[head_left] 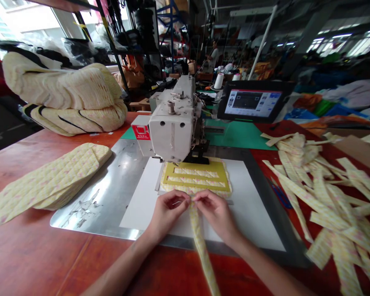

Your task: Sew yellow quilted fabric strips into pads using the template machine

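Between my hands a narrow yellow fabric strip [200, 240] hangs down toward the table's front edge. My left hand [171, 209] pinches its upper end, fingertips together. Close beside it, my right hand [215, 210] pinches the same end from the right. Just beyond my fingertips lies a yellow-green template [197, 176] with two long slots, and quilted fabric shows through the slots and around its edges. The template rests on a white sheet [249, 197] under the head of a grey-white sewing machine [172, 135].
Quilted fabric pieces [58, 176] lie stacked at left, with bundled pieces [68, 90] behind. Loose fabric strips [323, 197] are heaped at right beside blue-handled scissors [280, 194]. A control screen [253, 102] stands behind the machine's right side. A person [215, 54] is in the background.
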A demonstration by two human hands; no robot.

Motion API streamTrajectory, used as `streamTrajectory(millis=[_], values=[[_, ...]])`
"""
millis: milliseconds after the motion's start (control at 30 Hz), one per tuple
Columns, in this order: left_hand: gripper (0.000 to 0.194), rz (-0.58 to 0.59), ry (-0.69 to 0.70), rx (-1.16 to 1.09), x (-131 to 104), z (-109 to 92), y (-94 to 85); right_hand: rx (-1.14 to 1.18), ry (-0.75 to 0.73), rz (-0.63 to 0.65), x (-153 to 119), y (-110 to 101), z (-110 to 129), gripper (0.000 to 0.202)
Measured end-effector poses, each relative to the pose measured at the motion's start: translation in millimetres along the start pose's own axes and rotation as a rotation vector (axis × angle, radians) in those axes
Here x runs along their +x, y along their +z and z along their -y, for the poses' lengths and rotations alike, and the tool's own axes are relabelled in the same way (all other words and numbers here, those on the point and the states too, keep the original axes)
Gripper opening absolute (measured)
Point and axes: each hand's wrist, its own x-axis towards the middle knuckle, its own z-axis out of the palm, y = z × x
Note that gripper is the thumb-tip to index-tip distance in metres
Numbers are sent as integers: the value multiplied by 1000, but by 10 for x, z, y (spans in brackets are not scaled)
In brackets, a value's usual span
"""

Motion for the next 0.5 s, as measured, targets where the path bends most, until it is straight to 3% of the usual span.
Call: streamTrajectory(millis=[167,333,500], values=[[25,-27,17,13,-34,-7,50,44,53,1,7,-12,74,36],[27,-58,28,-2,-44,8,76,83,190,82,40,-5,62,50],[28,-112,37,-61,-46,29,103,244,274,38,10,29,64,52]])
